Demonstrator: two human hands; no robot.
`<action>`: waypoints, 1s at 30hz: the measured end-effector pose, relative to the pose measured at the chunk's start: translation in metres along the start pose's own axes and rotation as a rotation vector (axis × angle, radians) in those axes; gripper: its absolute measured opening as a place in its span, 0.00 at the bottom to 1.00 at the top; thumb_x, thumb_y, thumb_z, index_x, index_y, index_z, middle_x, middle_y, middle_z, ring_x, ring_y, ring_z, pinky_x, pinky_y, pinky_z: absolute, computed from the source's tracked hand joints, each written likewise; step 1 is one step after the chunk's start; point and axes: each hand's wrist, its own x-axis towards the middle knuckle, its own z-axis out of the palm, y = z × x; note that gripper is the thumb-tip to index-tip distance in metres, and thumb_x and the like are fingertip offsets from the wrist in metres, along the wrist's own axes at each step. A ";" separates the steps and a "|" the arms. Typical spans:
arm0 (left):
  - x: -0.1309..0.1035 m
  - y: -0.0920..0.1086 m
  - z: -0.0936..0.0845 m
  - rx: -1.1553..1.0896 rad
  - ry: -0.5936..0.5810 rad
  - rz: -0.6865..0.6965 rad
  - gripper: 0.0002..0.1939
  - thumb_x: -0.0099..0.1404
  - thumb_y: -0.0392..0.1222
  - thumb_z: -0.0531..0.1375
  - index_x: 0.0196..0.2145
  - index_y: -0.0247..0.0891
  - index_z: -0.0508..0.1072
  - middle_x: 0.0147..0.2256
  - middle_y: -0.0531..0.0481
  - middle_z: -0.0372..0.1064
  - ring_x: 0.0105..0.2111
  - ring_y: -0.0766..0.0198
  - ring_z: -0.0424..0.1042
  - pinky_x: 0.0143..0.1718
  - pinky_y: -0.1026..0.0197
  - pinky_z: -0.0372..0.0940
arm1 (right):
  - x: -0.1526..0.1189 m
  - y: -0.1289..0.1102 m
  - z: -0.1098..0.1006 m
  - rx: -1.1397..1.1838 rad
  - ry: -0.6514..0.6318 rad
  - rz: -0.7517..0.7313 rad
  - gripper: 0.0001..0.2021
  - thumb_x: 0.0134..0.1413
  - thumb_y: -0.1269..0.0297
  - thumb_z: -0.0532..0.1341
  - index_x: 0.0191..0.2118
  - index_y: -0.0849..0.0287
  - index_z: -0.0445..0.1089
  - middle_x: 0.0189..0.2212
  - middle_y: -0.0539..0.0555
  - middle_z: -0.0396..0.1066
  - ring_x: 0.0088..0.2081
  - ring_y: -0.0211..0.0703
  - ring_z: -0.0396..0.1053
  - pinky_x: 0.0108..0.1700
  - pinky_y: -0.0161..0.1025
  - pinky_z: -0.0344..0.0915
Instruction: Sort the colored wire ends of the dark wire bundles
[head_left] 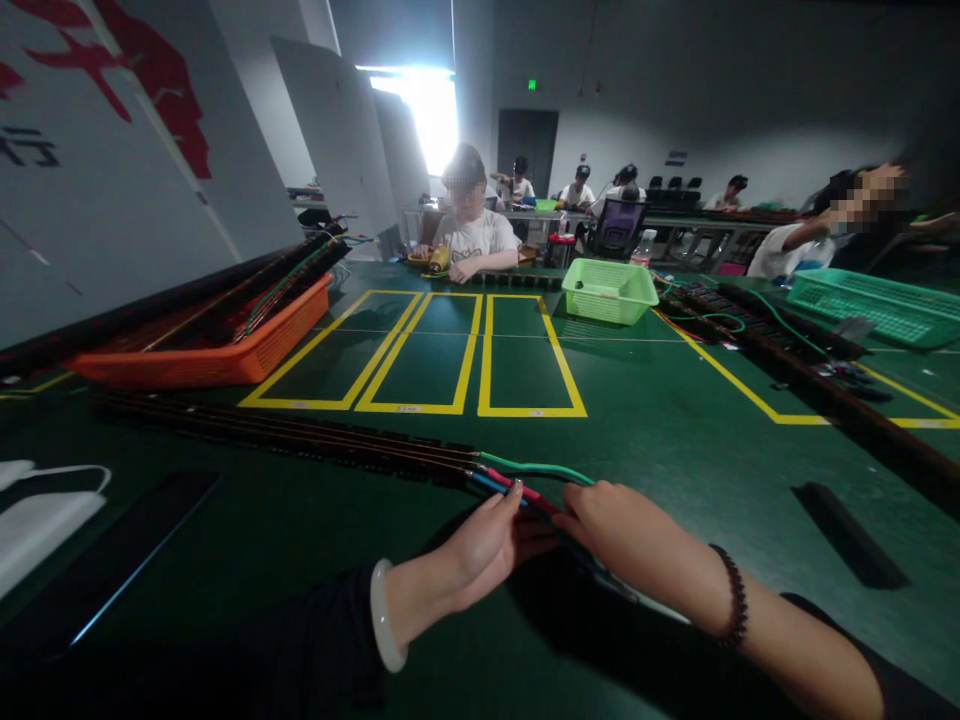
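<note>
A long dark strip (337, 445) lies across the green table, with copper-coloured lines along its length. From its right end come a green wire (536, 466), a red wire (517, 484) and a blue wire (487, 482). My left hand (480, 545) is closed on the red and blue wires near the strip's end, thumb on top. Just to the right, my right hand (622, 530) grips the same wires, back of the hand up, its fingertips partly hidden. The green wire runs to the right hand too. Lower down, a pale wire end (652, 604) shows beneath my right wrist.
An orange basket (277, 335) with dark strips stands at left, a light green basket (611, 300) at the back. More strips (810, 370) lie at right near a teal basket (885, 305). A phone (112, 560) and a black piece (851, 535) flank me. A co-worker (476, 235) sits opposite.
</note>
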 end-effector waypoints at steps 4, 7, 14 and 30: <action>-0.003 0.002 0.003 0.047 -0.064 0.014 0.11 0.68 0.42 0.48 0.40 0.33 0.66 0.37 0.42 0.69 0.39 0.59 0.70 0.49 0.52 0.59 | 0.009 0.013 -0.001 -0.024 0.052 0.082 0.11 0.61 0.62 0.52 0.35 0.62 0.69 0.25 0.56 0.72 0.27 0.46 0.72 0.25 0.36 0.59; -0.003 0.002 0.003 0.110 -0.002 0.024 0.12 0.67 0.43 0.49 0.38 0.32 0.65 0.34 0.42 0.68 0.36 0.58 0.70 0.46 0.52 0.61 | 0.018 0.023 0.000 -0.033 0.079 0.134 0.12 0.61 0.60 0.53 0.35 0.62 0.69 0.27 0.56 0.72 0.29 0.46 0.72 0.27 0.36 0.60; -0.004 0.006 0.003 0.115 0.053 -0.011 0.13 0.69 0.44 0.44 0.33 0.35 0.61 0.27 0.49 0.64 0.28 0.64 0.66 0.39 0.56 0.62 | 0.034 0.036 0.006 -0.040 0.087 0.174 0.15 0.61 0.55 0.52 0.35 0.61 0.69 0.28 0.57 0.73 0.30 0.45 0.72 0.28 0.35 0.59; 0.000 0.003 0.002 0.017 0.128 -0.004 0.09 0.68 0.41 0.49 0.33 0.36 0.63 0.29 0.50 0.66 0.29 0.67 0.67 0.38 0.62 0.62 | -0.009 -0.016 -0.014 0.036 0.064 -0.048 0.19 0.53 0.48 0.59 0.42 0.60 0.65 0.30 0.55 0.73 0.30 0.48 0.72 0.28 0.37 0.62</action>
